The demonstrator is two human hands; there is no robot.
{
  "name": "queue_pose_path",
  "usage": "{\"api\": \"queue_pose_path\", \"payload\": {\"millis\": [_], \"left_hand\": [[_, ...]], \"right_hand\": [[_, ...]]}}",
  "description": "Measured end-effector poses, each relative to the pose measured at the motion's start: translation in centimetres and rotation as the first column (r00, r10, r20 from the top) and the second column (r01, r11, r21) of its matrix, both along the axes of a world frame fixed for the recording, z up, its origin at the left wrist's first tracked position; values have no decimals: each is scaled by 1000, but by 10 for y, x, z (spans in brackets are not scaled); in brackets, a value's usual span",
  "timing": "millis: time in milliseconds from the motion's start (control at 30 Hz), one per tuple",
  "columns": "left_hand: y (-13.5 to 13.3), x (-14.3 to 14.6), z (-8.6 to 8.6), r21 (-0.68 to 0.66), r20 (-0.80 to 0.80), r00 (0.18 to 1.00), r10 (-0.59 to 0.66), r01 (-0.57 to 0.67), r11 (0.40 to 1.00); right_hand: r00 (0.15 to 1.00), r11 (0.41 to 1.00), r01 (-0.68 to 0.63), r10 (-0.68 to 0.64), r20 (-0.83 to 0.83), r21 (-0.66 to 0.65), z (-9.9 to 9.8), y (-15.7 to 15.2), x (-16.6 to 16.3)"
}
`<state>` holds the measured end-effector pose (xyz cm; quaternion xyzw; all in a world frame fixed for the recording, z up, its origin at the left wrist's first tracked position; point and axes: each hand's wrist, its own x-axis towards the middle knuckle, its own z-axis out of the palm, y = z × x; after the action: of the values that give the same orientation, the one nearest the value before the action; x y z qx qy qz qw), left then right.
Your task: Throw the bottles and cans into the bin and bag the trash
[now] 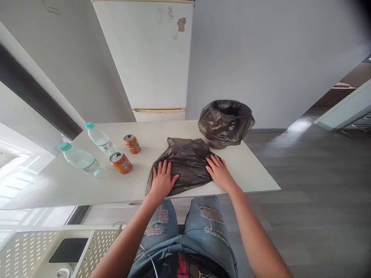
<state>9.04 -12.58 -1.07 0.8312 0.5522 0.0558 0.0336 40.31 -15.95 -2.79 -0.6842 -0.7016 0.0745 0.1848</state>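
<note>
A dark brown plastic bag (185, 162) lies flat on the white table (255, 173) in front of me. My left hand (162, 180) rests flat on the bag's near left part, fingers spread. My right hand (218, 172) lies flat on its right edge, fingers stretched out. Just behind the bag stands a small bin (225, 122) lined with a similar dark bag, its mouth open.
Two orange drink cans (121, 162) (132, 143) and two clear water bottles with teal caps (81, 159) (101, 139) lie on the table's left half. A white fridge (150, 58) stands behind the table. A white perforated rack (34, 251) sits low at the left.
</note>
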Motion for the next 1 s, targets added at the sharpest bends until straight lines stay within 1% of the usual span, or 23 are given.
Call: {"api": "queue_pose_path", "payload": {"millis": [100, 167, 233, 300, 333, 367, 400, 433, 467, 500, 533, 567, 600, 633, 667, 700, 767, 800, 867, 933, 1000], "left_hand": [[-4, -22, 4, -6, -45, 994, 104, -104, 995], [-4, -32, 7, -9, -47, 989, 144, -144, 990], [-4, -38, 13, 3, 3, 985, 171, -171, 985], [-3, -36, 23, 43, 147, 974, 171, -179, 983], [-1, -30, 30, 66, 262, 954, 143, -165, 984], [2, -22, 38, 83, 401, 912, 88, -132, 988], [8, -10, 46, 94, 556, 831, 19, -85, 992], [16, 6, 53, 95, 711, 701, -52, -23, 995], [26, 24, 60, 83, 849, 519, -101, 57, 995], [39, 44, 66, 61, 954, 284, -93, 120, 991], [54, 65, 69, 29, 999, 40, -37, 178, 984], [69, 85, 69, -9, 983, -177, 51, 227, 974], [84, 103, 67, -51, 929, -340, 148, 278, 959], [99, 119, 62, -99, 856, -457, 243, 316, 943], [112, 132, 56, -164, 777, -532, 338, 347, 924], [123, 141, 47, -229, 695, -580, 425, 381, 896], [137, 150, 29, -324, 563, -641, 522, 410, 853], [142, 151, 21, -348, 519, -663, 539, 412, 842], [147, 148, 8, -365, 469, -700, 538, 401, 840], [150, 143, 1, -362, 449, -716, 535, 402, 841], [152, 138, -1, -362, 437, -721, 538, 407, 839]], "right_hand": [[990, 988, -141, 142, 7, -68, 2, 20, -8], [981, 977, -193, 194, -7, -86, 8, 34, -10], [975, 973, -223, 220, -43, -67, 16, 48, -11], [963, 974, -224, 227, -147, 37, 25, 64, -14], [943, 972, -207, 229, -242, 115, 30, 73, -18], [898, 966, -161, 228, -375, 202, 35, 82, -23], [811, 958, -94, 232, -537, 272, 39, 93, -29], [669, 950, -12, 240, -704, 313, 43, 105, -37], [476, 945, 71, 250, -843, 320, 45, 116, -44], [269, 944, 131, 260, -927, 303, 47, 128, -52], [82, 947, 176, 259, -962, 270, 46, 139, -58], [-67, 953, 201, 243, -968, 226, 44, 148, -64], [-176, 962, 216, 209, -962, 169, 41, 156, -67], [-253, 968, 229, 160, -954, 102, 36, 162, -69], [-307, 972, 235, 104, -946, 30, 31, 167, -70], [-346, 972, 233, 51, -937, -33, 25, 171, -68], [-386, 968, 228, -11, -922, -108, 14, 176, -63], [-392, 967, 225, -25, -920, -122, 10, 177, -60], [-395, 966, 218, -43, -918, -139, 4, 180, -55], [-399, 964, 214, -59, -915, -156, 1, 182, -51], [-403, 963, 212, -66, -913, -164, 0, 185, -49]]}}
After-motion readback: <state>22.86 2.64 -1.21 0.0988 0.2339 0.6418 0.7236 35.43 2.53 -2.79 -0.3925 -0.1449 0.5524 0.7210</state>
